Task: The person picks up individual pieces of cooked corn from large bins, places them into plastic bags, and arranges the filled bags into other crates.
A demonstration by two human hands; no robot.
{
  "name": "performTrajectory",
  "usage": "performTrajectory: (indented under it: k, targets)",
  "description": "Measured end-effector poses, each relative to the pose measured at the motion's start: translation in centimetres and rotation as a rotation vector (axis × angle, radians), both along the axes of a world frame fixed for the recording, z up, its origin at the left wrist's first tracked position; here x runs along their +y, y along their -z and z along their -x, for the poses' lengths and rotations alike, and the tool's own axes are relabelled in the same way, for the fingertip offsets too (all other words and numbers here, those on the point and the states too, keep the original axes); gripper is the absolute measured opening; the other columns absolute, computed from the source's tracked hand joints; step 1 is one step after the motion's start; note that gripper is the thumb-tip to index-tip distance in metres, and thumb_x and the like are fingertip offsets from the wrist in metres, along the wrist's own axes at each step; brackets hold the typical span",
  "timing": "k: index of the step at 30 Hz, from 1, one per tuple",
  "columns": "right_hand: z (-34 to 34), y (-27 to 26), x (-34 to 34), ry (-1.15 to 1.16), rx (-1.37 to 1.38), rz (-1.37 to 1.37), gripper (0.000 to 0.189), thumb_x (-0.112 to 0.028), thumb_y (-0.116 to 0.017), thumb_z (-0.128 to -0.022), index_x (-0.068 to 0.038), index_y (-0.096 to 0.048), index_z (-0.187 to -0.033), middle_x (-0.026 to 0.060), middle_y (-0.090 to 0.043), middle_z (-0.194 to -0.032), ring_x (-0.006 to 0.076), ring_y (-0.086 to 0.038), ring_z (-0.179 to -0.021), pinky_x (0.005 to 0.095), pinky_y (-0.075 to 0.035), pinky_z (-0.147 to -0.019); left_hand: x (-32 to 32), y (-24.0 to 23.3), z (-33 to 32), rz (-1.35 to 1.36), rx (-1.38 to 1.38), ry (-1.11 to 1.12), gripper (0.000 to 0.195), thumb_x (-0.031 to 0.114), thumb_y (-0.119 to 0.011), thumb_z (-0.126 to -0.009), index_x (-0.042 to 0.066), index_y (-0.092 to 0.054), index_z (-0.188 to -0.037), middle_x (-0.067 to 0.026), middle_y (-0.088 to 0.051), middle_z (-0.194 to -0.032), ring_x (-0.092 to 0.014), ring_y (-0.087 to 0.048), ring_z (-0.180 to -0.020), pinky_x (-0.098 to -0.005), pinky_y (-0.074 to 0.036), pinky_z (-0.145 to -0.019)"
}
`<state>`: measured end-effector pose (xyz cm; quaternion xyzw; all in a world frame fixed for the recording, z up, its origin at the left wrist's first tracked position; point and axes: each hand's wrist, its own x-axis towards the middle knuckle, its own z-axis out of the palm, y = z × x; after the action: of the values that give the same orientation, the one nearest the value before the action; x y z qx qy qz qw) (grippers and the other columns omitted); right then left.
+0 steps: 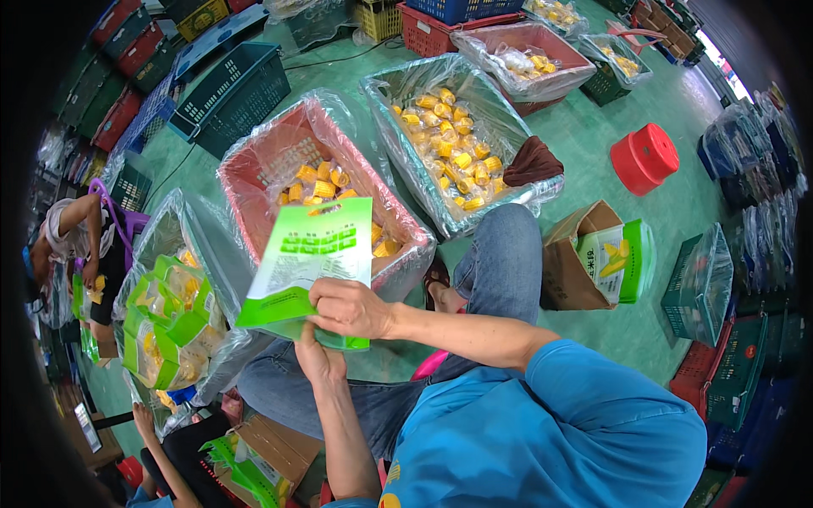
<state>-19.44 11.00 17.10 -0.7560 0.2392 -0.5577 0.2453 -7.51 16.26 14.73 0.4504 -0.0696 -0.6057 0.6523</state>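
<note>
A flat green and white plastic pouch [311,254] with printed writing and a handle slot is in my hands. My right hand [349,308] is closed on its lower part, fingers curled. Just below, my left hand [321,362] pinches the pouch's edge with thumb and fingers, partly hidden by it. Behind the pouch stands a red crate [244,168] lined with clear plastic, holding corn cob pieces [324,189]. A lined green crate [375,95] beside it holds many wrapped corn pieces [444,146] and a dark cloth [535,162] on its rim.
Filled corn pouches [171,324] lie in a lined crate at left. A cardboard box [575,254] with more pouches [613,257] stands right, near a red stool [645,159]. Co-workers sit at left [82,235] and lower left [159,444]. A dark green crate [235,95] stands behind.
</note>
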Motion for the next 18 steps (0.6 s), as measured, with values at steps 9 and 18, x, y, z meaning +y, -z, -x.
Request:
performTrajectory:
  k: [9,18]
  targets:
    - [-0.2,0.5,-0.1,-0.003,0.01,-0.016,0.015,0.002,-0.059,-0.071,-0.004,-0.049,-0.08,0.01,-0.045,-0.074,0.0302,-0.053,-0.066,0.0377,-0.044,-0.055,-2.6,-0.4,0.0,0.173,-0.489,-0.121,0.025,0.014,-0.045,-0.095,0.004,-0.046,-0.118,-0.0056,-0.056,-0.106,-0.013,-0.055,-0.091,-0.0266,-0.046,-0.077]
    - [4.8,2.6,-2.5,0.201,0.443,-0.24,0.018,-0.002,-0.05,-0.073,0.001,-0.052,-0.091,0.0195,-0.057,-0.079,0.038,-0.059,-0.072,0.0437,-0.048,-0.057,-4.2,0.5,-4.6,0.11,-0.993,-0.079,0.021,0.008,-0.045,-0.091,0.0,-0.052,-0.11,-0.0062,-0.059,-0.095,-0.013,-0.055,-0.084,-0.0262,-0.045,-0.074]
